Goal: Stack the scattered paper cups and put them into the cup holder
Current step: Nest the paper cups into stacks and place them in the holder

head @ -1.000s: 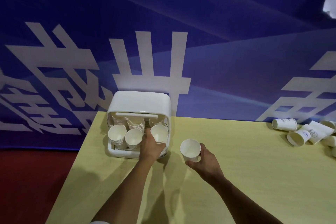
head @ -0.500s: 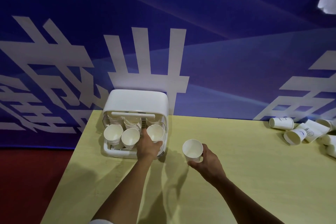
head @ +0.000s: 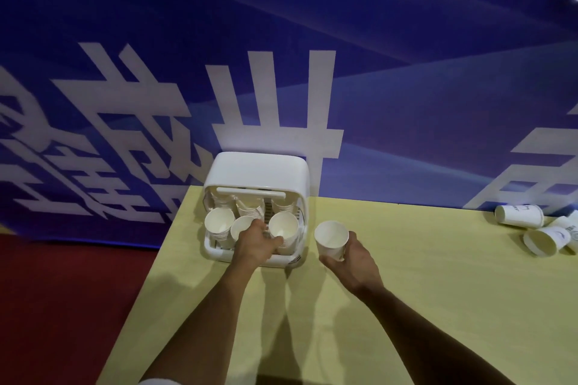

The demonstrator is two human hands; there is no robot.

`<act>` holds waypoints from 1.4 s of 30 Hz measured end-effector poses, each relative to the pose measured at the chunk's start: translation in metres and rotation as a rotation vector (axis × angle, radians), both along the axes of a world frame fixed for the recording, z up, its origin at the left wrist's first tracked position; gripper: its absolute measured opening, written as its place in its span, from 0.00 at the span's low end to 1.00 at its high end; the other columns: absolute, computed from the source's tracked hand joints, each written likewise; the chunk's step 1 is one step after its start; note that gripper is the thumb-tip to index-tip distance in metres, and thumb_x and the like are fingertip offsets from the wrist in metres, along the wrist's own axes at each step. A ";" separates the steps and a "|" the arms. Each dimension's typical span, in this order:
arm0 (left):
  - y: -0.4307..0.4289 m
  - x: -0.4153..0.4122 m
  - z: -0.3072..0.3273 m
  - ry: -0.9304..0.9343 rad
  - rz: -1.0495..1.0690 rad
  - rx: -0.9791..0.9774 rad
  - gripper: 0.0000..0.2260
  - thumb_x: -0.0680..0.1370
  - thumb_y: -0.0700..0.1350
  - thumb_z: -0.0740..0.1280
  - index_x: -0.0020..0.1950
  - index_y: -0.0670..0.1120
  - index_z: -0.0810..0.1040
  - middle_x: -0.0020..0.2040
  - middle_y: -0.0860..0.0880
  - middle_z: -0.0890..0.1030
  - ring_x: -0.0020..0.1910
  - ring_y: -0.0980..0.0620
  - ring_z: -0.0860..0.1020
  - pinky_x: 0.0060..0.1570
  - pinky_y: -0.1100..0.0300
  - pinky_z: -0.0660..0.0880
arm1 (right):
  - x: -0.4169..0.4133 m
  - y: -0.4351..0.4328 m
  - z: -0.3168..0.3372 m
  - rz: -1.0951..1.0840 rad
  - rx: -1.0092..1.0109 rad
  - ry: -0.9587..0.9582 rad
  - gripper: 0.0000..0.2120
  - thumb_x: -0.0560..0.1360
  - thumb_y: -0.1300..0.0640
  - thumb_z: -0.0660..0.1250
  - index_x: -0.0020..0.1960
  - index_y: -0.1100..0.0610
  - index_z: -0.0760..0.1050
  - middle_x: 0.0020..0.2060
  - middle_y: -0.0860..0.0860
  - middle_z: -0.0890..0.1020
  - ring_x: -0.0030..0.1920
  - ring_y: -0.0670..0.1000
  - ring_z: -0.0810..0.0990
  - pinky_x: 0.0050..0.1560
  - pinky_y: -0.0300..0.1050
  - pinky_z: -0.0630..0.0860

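We log a yellow table (head: pixel 438 306) across the lower frame, a blue banner (head: pixel 281 25) with white characters above, and red floor (head: pixel 62 306) at lower left.

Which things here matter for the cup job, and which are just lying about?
Job: cup holder; stacked cups gripped by left hand; cup in right hand; loose cups far right.
Just there: table; banner; floor.
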State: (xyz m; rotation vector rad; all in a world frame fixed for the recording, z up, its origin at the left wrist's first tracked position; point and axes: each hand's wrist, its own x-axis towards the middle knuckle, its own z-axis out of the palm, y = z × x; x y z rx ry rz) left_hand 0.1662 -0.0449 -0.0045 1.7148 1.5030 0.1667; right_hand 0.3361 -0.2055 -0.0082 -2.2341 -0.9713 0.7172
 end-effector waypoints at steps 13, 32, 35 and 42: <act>-0.014 0.008 0.039 -0.319 -0.310 -0.213 0.32 0.65 0.55 0.80 0.66 0.59 0.73 0.58 0.58 0.81 0.58 0.57 0.79 0.60 0.55 0.77 | -0.022 0.044 0.018 0.238 0.011 -0.089 0.31 0.69 0.42 0.71 0.67 0.50 0.65 0.58 0.50 0.78 0.56 0.54 0.79 0.52 0.51 0.77; 0.001 0.005 0.025 -0.275 -0.103 0.111 0.26 0.67 0.45 0.80 0.62 0.53 0.74 0.54 0.58 0.78 0.54 0.57 0.77 0.44 0.73 0.70 | -0.007 0.007 -0.006 0.287 -0.185 -0.181 0.26 0.75 0.52 0.63 0.73 0.51 0.62 0.65 0.51 0.73 0.63 0.52 0.75 0.58 0.48 0.75; 0.005 0.006 0.011 -0.139 -0.124 0.155 0.31 0.65 0.49 0.80 0.65 0.47 0.75 0.59 0.49 0.76 0.59 0.48 0.73 0.56 0.55 0.72 | -0.003 0.000 -0.008 0.259 -0.203 -0.185 0.26 0.75 0.52 0.62 0.72 0.52 0.62 0.64 0.51 0.73 0.63 0.52 0.75 0.58 0.48 0.76; 0.009 0.008 0.004 -0.054 -0.153 0.186 0.32 0.66 0.51 0.79 0.66 0.44 0.73 0.64 0.45 0.72 0.64 0.45 0.70 0.62 0.51 0.69 | -0.008 -0.011 -0.009 0.213 -0.237 -0.188 0.26 0.75 0.51 0.63 0.72 0.51 0.62 0.64 0.50 0.73 0.62 0.52 0.75 0.58 0.49 0.76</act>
